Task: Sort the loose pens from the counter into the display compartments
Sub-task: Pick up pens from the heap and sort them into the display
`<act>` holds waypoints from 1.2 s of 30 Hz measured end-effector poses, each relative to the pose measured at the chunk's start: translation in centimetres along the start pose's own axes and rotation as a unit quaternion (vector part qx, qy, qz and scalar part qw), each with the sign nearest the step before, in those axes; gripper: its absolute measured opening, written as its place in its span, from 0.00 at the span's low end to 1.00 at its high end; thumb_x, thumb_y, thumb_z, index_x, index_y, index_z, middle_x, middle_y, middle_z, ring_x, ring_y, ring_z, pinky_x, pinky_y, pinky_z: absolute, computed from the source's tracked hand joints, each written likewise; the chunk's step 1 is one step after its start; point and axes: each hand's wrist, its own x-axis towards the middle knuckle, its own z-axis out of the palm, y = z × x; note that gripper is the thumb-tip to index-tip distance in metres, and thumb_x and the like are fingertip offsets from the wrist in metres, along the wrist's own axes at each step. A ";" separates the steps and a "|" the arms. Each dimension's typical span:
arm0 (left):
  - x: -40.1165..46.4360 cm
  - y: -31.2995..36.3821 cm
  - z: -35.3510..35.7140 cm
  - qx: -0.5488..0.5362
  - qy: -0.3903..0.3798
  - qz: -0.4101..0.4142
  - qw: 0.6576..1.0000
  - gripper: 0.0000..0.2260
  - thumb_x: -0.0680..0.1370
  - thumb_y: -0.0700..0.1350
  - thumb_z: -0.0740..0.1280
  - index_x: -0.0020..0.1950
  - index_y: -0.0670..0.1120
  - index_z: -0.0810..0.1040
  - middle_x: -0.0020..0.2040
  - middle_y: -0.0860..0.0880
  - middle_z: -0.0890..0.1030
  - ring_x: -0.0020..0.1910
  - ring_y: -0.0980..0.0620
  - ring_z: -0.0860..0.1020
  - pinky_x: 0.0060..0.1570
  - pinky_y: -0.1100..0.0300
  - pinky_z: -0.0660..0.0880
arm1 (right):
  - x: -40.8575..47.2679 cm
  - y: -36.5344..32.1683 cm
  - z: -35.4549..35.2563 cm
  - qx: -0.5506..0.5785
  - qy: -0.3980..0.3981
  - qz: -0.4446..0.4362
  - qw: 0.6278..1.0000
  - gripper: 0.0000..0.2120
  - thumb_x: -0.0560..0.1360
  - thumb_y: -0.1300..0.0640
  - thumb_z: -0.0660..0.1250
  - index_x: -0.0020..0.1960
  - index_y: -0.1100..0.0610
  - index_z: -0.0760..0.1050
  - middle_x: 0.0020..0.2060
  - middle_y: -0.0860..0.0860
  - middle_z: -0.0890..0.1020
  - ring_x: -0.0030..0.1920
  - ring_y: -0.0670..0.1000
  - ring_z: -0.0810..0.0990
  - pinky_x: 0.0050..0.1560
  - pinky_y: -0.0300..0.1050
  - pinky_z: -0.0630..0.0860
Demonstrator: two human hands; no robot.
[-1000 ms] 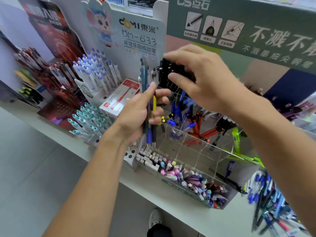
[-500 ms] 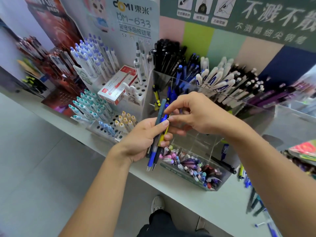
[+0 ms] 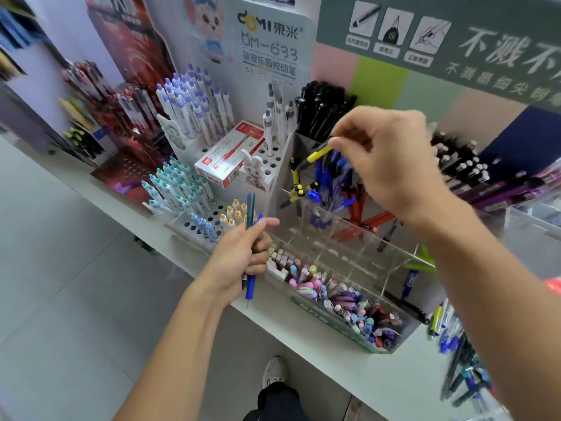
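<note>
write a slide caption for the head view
Right hand lowers a yellow pen toward the clear acrylic organizer while left hand holds remaining pens.

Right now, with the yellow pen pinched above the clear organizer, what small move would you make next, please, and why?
Probably lower the yellow pen in the right hand into the compartment holding yellow pens just below; its colour matches them. The left hand holds more pens.

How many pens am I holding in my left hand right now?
2 visible: a dark teal plastic pen and a blue plastic pen, both in the left hand's grip; more may be hidden.
</note>
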 end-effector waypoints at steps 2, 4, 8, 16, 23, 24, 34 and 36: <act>-0.4 0.5 0.5 -0.084 -0.062 -0.018 0.994 0.18 0.85 0.48 0.52 0.64 0.38 0.75 0.33 0.50 0.65 0.24 0.57 0.59 0.20 0.66 0.56 | 0.9 -0.1 2.9 -0.069 -0.061 -0.019 0.996 0.06 0.75 0.57 0.72 0.46 0.59 0.83 0.40 0.53 0.85 0.42 0.54 0.81 0.48 0.48 0.78; -0.6 0.7 1.0 -0.125 -0.108 -0.020 0.986 0.23 0.84 0.50 0.47 0.61 0.37 0.75 0.34 0.48 0.65 0.25 0.56 0.59 0.22 0.64 0.56 | 1.6 0.0 5.9 -0.129 -0.155 -0.009 0.980 0.06 0.76 0.59 0.71 0.44 0.62 0.82 0.41 0.58 0.83 0.45 0.61 0.81 0.47 0.55 0.79; -0.3 0.6 1.9 -0.104 -0.126 -0.014 0.986 0.16 0.84 0.45 0.49 0.53 0.40 0.74 0.34 0.49 0.66 0.26 0.56 0.61 0.22 0.65 0.58 | 2.1 0.4 8.5 -0.184 -0.214 0.025 0.959 0.06 0.74 0.70 0.67 0.40 0.62 0.77 0.37 0.57 0.78 0.45 0.64 0.82 0.42 0.56 0.81; -0.1 -0.4 5.3 0.124 -0.158 0.096 0.975 0.04 0.85 0.38 0.59 0.55 0.41 0.73 0.35 0.51 0.72 0.29 0.56 0.66 0.26 0.65 0.62 | -4.5 0.7 -1.5 0.040 -0.220 0.178 0.958 0.11 0.76 0.45 0.73 0.43 0.52 0.84 0.30 0.46 0.83 0.29 0.41 0.78 0.32 0.33 0.72; 0.1 -2.9 12.3 0.183 -0.176 0.068 0.965 0.13 0.86 0.42 0.57 0.48 0.47 0.80 0.36 0.50 0.77 0.30 0.55 0.67 0.25 0.64 0.61 | -13.4 5.5 -9.1 0.250 -0.055 0.289 0.922 0.03 0.76 0.65 0.72 0.45 0.60 0.80 0.31 0.57 0.82 0.31 0.50 0.79 0.34 0.39 0.78; 0.4 -3.4 12.9 0.175 -0.156 0.045 0.971 0.15 0.85 0.41 0.56 0.48 0.47 0.80 0.36 0.49 0.76 0.29 0.55 0.66 0.25 0.64 0.60 | -14.7 5.9 -10.3 0.222 -0.016 0.279 0.934 0.03 0.76 0.65 0.72 0.45 0.59 0.80 0.32 0.57 0.82 0.30 0.50 0.79 0.35 0.38 0.78; -0.5 -5.7 13.8 0.275 -0.163 0.042 0.946 0.10 0.85 0.38 0.60 0.58 0.44 0.80 0.37 0.49 0.75 0.32 0.53 0.72 0.34 0.60 0.70 | -20.6 8.5 -4.1 -0.186 -0.170 0.149 0.956 0.06 0.77 0.58 0.72 0.42 0.58 0.82 0.36 0.53 0.76 0.40 0.61 0.80 0.37 0.50 0.76; -0.7 -5.4 13.0 0.247 -0.139 0.074 0.956 0.10 0.82 0.37 0.65 0.61 0.46 0.79 0.39 0.46 0.81 0.35 0.51 0.76 0.35 0.60 0.73 | -20.9 8.1 -2.8 -0.222 -0.221 0.158 0.937 0.05 0.77 0.59 0.70 0.42 0.56 0.79 0.36 0.50 0.70 0.40 0.60 0.79 0.33 0.48 0.71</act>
